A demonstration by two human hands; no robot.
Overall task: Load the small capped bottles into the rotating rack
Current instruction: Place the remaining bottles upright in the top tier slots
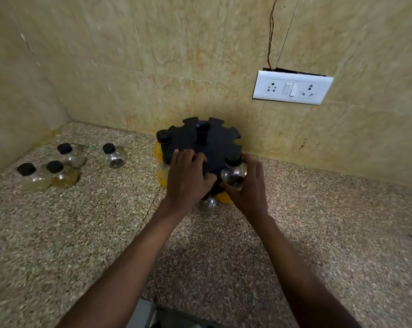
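A black rotating rack [214,138] with notched edges stands on the speckled counter against the wall. My left hand [188,176] rests on its near top edge, fingers gripping the rim. My right hand [250,185] holds a clear round bottle with a black cap [233,174] at a notch on the rack's right front. Another capped bottle [163,137] hangs in a left notch, over yellow-filled ones. A clear bottle [206,204] shows in the lower tier, under my hands. Several loose capped bottles [58,171] stand at the left, one more [113,156] nearer the rack.
Tiled walls meet in a corner at the left. A white socket plate [292,87] with a loose wire above it sits on the wall to the right. Counter [318,233] extends to the right and front.
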